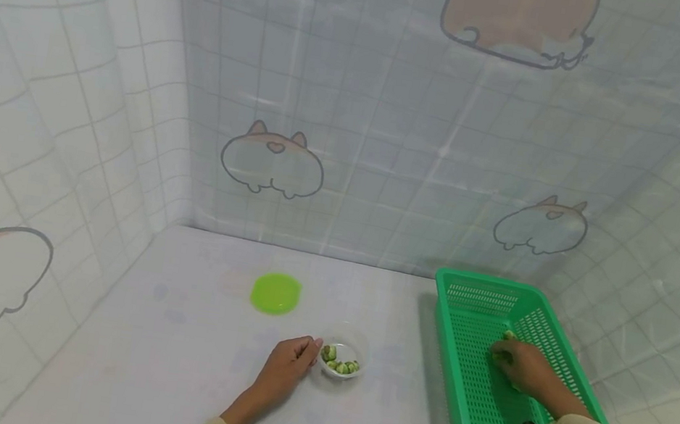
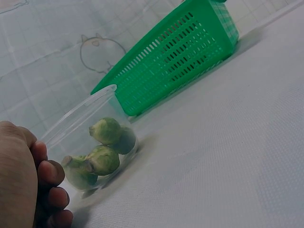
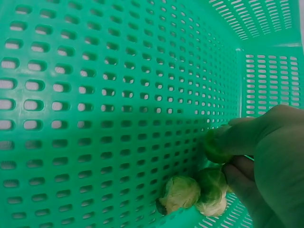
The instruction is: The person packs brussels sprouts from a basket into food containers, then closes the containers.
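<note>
A clear plastic bowl [image 1: 343, 374] stands on the white surface with several Brussels sprouts [image 2: 105, 160] inside. At its left side my left hand [image 1: 287, 365] pinches the rim, fingers curled; just where the thumb meets the rim is partly hidden. My right hand [image 1: 523, 368] reaches down into the green basket [image 1: 452, 375]. Between thumb and fingers it grips a Brussels sprout [image 3: 214, 148], mostly covered by the hand. Right below those fingertips, two more sprouts, a pale one [image 3: 180, 194] and a greener one [image 3: 211, 190], lie against each other on the basket's slotted plastic.
A bright green round lid [image 1: 276, 294] lies flat behind the left hand. The basket stands at the right, with raised slotted walls around the right hand. Curtain-like sheeting [image 1: 390, 139] with cartoon animal prints hangs behind the surface and along both sides.
</note>
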The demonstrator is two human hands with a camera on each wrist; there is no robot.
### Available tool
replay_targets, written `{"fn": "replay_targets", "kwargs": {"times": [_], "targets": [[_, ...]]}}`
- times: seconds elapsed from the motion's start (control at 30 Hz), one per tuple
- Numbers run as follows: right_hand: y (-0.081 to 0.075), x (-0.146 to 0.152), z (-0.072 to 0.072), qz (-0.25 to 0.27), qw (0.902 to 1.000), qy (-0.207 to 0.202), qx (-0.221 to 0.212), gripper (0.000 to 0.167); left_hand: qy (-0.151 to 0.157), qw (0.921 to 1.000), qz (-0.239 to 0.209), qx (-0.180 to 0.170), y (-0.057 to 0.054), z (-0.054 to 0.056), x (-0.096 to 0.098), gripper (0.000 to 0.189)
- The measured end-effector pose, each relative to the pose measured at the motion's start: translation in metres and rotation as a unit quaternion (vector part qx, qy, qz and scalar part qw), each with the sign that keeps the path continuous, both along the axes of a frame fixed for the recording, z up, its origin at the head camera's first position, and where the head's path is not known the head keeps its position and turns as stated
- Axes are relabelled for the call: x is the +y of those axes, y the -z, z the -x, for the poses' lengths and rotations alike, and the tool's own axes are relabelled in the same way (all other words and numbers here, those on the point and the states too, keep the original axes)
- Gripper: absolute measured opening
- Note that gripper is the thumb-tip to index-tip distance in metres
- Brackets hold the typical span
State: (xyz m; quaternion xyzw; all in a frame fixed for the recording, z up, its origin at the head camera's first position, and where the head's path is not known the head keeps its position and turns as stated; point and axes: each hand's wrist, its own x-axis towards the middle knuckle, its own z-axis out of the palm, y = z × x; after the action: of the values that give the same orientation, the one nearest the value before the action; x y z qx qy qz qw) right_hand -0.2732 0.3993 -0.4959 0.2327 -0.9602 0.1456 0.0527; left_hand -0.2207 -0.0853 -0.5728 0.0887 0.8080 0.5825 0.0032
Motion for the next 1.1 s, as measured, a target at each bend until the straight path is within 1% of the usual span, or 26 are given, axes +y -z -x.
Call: {"fn": "replay_targets", "kwargs": {"times": [0.17, 0.37, 0.5, 0.7, 0.93, 1.1], "targets": [[-0.002, 0.001, -0.001, 0.016, 0.9993, 0.023, -0.026, 0.025, 0.001, 1.0000, 0.006, -0.002, 0.000, 0.001, -0.001, 0.048], [-0.009, -0.002, -0.006, 0.067, 0.9950, 0.041, -0.062, 0.028, 0.001, 1.0000, 0.007, -0.003, 0.000, 0.001, -0.001, 0.050], [-0.013, -0.003, -0.007, 0.092, 0.9921, 0.047, -0.072, 0.026, 0.002, 1.0000, 0.005, -0.008, 0.000, 0.000, -0.001, 0.051], [-0.016, -0.004, -0.007, 0.111, 0.9884, 0.059, -0.084, 0.028, 0.001, 0.9999, 0.005, -0.013, 0.000, 0.000, 0.000, 0.052], [-0.017, -0.007, -0.007, 0.135, 0.9834, 0.071, -0.098, 0.031, 0.001, 1.0000, 0.002, -0.005, 0.000, 0.000, 0.000, 0.051], [-0.021, -0.011, -0.009, 0.153, 0.9796, 0.078, -0.104, 0.034, 0.002, 1.0000, 0.002, -0.003, 0.000, 0.000, 0.000, 0.051]]}}
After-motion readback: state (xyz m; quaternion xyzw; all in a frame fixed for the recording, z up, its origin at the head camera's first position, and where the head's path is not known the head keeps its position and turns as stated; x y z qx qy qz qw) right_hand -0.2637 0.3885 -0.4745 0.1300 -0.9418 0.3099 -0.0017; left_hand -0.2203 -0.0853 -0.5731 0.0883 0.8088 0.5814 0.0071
